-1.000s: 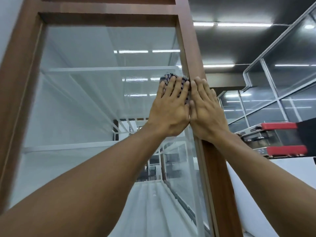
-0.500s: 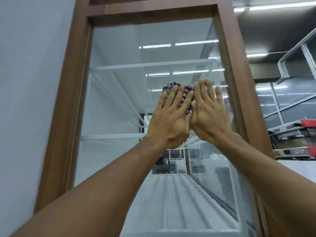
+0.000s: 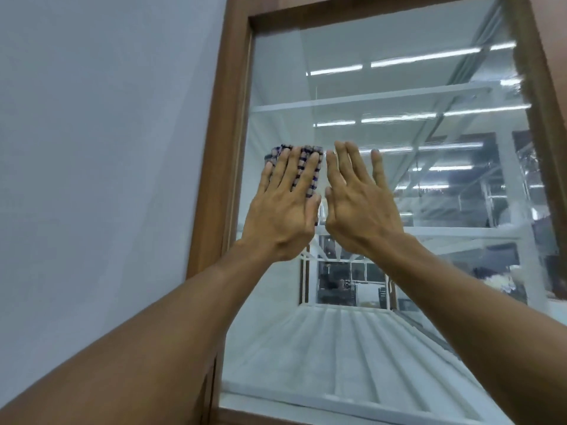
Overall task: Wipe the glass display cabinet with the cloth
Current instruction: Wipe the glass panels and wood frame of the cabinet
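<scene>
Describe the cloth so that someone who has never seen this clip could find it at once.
Find the wood-framed glass cabinet beside the pale wall. Near its left frame post, the left hand presses the cloth flat against the pane. It is a folded dark-and-light checked pad, the only patterned thing there; the right hand alongside is bare.

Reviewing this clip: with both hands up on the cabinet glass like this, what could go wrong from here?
1. The bare right hand appears flat on the glass pane beside the checkered cloth, so it may leave prints on the glass.
2. The left hand only presses the cloth with open fingers; it could slip out and drop.
3. The cloth sits near the wooden frame; a leftward stroke could bump knuckles into it.
</scene>
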The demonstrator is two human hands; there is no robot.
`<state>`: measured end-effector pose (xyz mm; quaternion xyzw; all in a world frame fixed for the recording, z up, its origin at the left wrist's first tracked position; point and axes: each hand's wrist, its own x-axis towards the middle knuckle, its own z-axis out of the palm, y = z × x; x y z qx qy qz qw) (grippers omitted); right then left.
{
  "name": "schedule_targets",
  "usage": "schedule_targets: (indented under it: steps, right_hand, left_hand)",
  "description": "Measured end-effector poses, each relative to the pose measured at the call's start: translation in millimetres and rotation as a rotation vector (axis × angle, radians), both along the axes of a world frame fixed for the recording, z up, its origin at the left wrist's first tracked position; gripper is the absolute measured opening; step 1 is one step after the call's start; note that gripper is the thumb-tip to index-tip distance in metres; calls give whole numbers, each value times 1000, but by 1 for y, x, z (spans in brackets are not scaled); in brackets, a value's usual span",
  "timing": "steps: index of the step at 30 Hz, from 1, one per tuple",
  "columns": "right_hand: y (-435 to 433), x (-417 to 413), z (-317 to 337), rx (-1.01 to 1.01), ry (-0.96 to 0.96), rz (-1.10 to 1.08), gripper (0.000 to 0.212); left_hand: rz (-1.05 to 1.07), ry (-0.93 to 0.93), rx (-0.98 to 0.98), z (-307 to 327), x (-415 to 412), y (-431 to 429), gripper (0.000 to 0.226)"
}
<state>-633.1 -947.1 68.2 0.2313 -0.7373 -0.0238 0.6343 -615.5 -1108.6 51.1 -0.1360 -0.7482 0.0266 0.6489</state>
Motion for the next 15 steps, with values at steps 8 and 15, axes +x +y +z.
schedule_targets:
  steps: [8, 15]
  right_hand:
    - [4, 1, -16, 16, -12, 14, 66]
    - [39, -2, -37, 14, 10, 32, 67]
  left_hand:
    - [41, -11, 133, -22, 8, -35, 69]
    - [-57, -6, -21, -44, 1, 33, 67]
